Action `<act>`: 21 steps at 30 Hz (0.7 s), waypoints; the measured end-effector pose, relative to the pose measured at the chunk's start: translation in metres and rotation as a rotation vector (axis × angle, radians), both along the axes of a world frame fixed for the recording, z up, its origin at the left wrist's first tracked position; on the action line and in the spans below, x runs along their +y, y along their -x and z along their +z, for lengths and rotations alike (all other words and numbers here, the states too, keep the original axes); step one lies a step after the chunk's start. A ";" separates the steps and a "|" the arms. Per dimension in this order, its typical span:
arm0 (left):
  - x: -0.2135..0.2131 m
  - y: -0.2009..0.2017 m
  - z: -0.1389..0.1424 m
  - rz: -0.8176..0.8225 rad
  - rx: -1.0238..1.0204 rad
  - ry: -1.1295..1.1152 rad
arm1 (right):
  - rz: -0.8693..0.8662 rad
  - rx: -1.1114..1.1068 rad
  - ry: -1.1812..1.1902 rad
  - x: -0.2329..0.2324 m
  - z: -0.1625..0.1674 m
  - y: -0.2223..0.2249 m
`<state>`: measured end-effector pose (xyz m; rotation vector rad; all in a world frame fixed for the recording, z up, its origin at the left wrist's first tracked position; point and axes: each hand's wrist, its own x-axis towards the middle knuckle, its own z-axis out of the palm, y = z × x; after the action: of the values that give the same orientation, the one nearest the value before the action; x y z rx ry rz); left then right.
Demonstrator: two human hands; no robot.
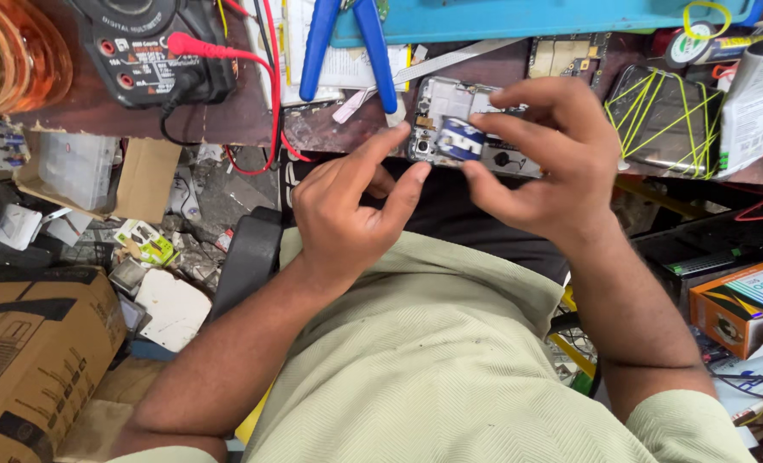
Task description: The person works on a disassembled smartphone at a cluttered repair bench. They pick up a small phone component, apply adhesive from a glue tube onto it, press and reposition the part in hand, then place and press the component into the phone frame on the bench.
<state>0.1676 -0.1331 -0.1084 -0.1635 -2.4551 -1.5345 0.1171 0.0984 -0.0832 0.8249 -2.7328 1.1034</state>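
Both hands met over an opened phone [450, 111] at the counter [253, 116] edge. The right hand [544, 163] pinched a blue-and-white roll [460, 139], hiding the phone's right half; the left hand [347, 206] touched its near edge, fingers loose.

2 hands [347, 206], 2 phones [450, 107], 1 multimeter [154, 47]

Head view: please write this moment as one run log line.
left hand: touching opened grey phone | right hand: pinching small blue-white roll | place: cluttered brown bench
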 end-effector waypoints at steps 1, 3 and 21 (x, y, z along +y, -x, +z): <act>0.000 0.001 0.000 -0.009 0.012 -0.007 | -0.031 -0.067 0.079 0.006 0.000 -0.002; 0.000 0.002 0.001 -0.038 0.041 -0.010 | -0.112 -0.319 0.413 0.016 -0.001 -0.010; -0.001 0.001 0.008 -0.208 0.168 0.019 | 0.071 -1.512 1.650 0.021 -0.038 -0.045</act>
<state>0.1668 -0.1336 -0.1002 -0.5437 -2.3812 -1.5082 0.1626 0.1190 -0.1209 -0.4269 -0.6920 3.7838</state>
